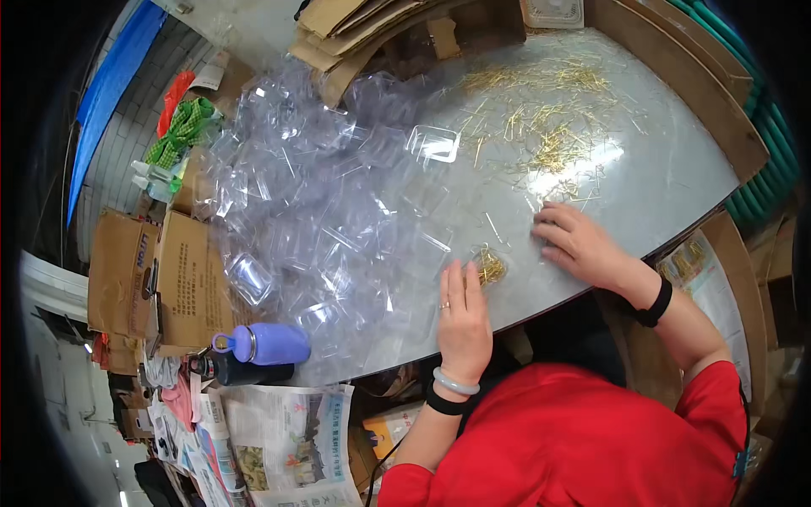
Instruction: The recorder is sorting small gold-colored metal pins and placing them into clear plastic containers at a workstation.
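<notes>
A small bunch of thin gold-coloured metal pins point(491, 267), apparently in a clear plastic box, sits near the table's front edge. My left hand point(465, 328) lies beside it with fingers stretched out, the fingertips at its left side. To the right, my right hand point(583, 245) rests low over the table, fingers apart and slightly bent, with nothing visible in them. Just beyond its fingertips spreads a loose heap of gold pins point(557, 148). Left of the heap lies a lone clear plastic box point(433, 144).
A big pile of clear plastic boxes point(338, 194) covers the table's left half. A purple bottle point(279, 344) and a black one stand at the front left. Cardboard strips point(676, 80) edge the table's far right. Newspaper point(287, 444) lies below at left.
</notes>
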The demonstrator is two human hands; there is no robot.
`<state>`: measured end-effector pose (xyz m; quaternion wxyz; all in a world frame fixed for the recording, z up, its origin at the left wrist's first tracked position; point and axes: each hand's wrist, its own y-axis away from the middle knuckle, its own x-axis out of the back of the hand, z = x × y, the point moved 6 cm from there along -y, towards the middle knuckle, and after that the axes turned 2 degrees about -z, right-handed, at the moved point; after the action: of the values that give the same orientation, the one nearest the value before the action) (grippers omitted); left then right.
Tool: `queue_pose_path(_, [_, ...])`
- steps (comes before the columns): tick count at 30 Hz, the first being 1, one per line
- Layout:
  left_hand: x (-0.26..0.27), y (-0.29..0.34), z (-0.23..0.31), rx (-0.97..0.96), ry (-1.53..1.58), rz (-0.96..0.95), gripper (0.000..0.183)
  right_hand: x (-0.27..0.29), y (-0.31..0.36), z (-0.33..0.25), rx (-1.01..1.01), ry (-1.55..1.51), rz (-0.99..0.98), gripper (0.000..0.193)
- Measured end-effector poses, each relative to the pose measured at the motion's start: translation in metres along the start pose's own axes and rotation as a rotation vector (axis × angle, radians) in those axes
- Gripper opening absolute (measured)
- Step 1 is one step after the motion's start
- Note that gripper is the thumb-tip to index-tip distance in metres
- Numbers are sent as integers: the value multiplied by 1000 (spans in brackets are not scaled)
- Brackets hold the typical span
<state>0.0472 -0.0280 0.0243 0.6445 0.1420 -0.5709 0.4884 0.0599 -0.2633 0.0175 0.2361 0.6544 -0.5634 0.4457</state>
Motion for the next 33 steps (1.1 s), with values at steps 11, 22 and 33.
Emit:
queue_pose_path(11, [-9, 19, 50, -206, 107, -71, 48, 7, 13, -17, 81, -58, 94, 34])
queue_pose_path(22, [-39, -19, 58, -152, 90, -171, 63, 2, 18, -19, 68, 3, 206, 33])
queue_pose_path(33, [-40, -26, 55, -180, 132, -201, 64, 8, 27, -38, -18, 140, 232, 36])
